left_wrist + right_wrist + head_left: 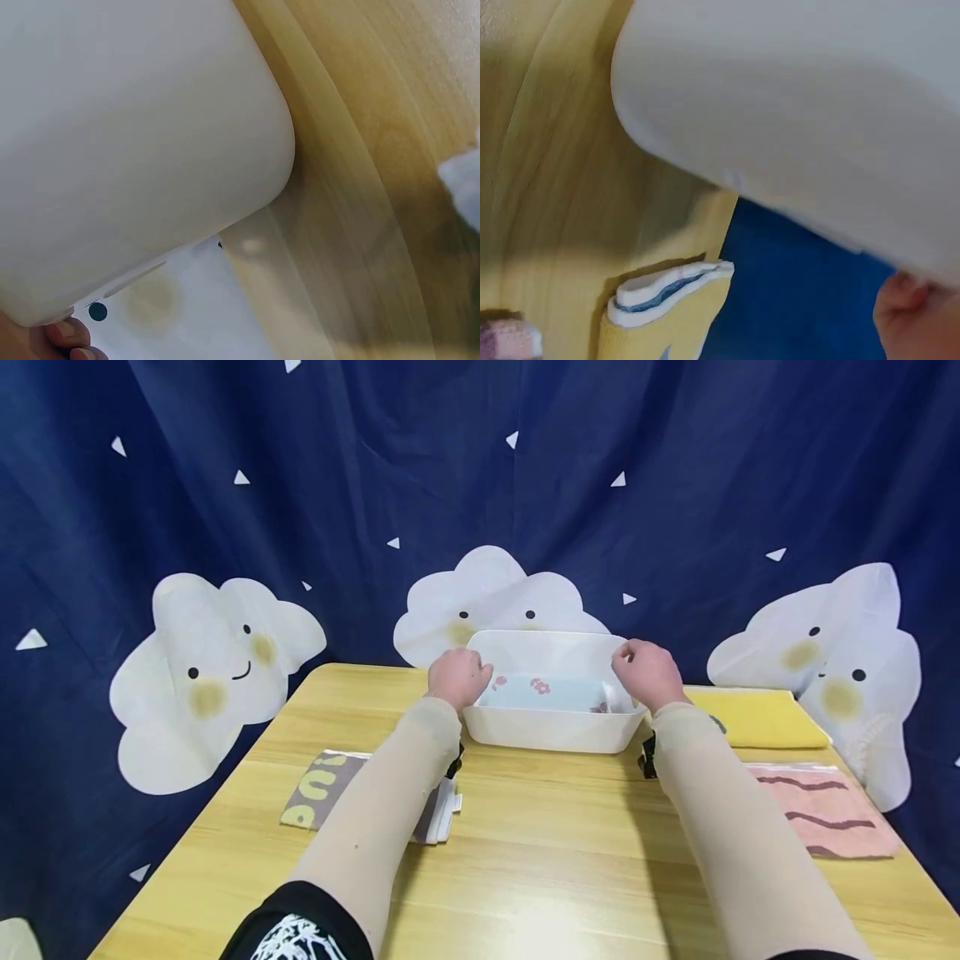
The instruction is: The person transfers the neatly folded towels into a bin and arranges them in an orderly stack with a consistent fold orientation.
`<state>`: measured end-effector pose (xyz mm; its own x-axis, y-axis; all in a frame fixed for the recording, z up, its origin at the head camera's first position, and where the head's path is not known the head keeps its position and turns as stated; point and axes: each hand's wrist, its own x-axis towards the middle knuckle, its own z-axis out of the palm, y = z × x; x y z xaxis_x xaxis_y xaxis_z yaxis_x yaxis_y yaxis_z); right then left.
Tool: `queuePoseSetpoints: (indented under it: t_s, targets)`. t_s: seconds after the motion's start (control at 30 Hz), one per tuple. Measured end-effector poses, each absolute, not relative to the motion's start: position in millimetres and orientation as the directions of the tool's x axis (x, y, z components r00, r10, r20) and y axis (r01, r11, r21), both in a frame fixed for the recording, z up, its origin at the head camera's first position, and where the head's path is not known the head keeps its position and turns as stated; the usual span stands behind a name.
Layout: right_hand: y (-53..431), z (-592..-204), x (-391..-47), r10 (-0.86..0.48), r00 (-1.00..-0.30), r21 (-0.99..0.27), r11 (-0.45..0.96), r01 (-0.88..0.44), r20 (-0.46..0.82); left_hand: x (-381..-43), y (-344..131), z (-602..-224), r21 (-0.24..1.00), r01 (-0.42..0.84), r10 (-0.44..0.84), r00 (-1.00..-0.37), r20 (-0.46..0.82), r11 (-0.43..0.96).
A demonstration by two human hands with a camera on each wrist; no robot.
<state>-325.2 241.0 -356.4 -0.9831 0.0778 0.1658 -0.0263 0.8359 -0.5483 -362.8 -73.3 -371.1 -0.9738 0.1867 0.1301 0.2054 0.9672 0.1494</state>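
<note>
The fingers of my left hand [457,678] and right hand [649,673] grip both ends of a white, rectangular plastic bin [551,731] near the yellowish wooden tabletop [517,827]'s far edge; if one side slips, it may tip.

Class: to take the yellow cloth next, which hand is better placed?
Probably the right hand: it holds the white bin by its right end, near the yellow cloth; the left hand holds the farther end.
</note>
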Motion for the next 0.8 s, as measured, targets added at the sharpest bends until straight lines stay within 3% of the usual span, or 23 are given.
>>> queuePoseSetpoints:
  t_s: [0.2, 0.33, 0.43, 0.57, 0.67, 0.8]
  targets:
    - [255, -358, -324, 0.163, -0.978, -0.666, 0.745, 0.037, 0.129, -363, -76, -374, 0.155, 0.21, 0.188, -0.972, 0.142, 0.965]
    - [265, -359, -322, 0.193, -0.981, -0.725, 0.676, 0.128, 0.006, -362, -75, -374, 0.16, 0.219, 0.195, -0.969, 0.154, 0.962]
    - [274, -365, -321, 0.145, -0.982, -0.772, 0.609, 0.183, -0.119, -362, -74, -376, 0.169, 0.214, 0.189, -0.97, 0.153, 0.962]
    - [282, -379, -320, 0.033, -0.973, -0.883, 0.415, 0.22, -0.227, -361, -74, -377, 0.184, 0.203, 0.179, -0.974, 0.141, 0.962]
    - [280, -386, -321, 0.02, -0.975, -0.939, 0.268, 0.217, -0.219, -360, -74, -376, 0.212, 0.202, 0.175, -0.974, 0.141, 0.956]
    - [270, -388, -320, 0.092, -0.983, -0.953, 0.245, 0.179, -0.161, -360, -77, -375, 0.248, 0.212, 0.171, -0.969, 0.176, 0.945]
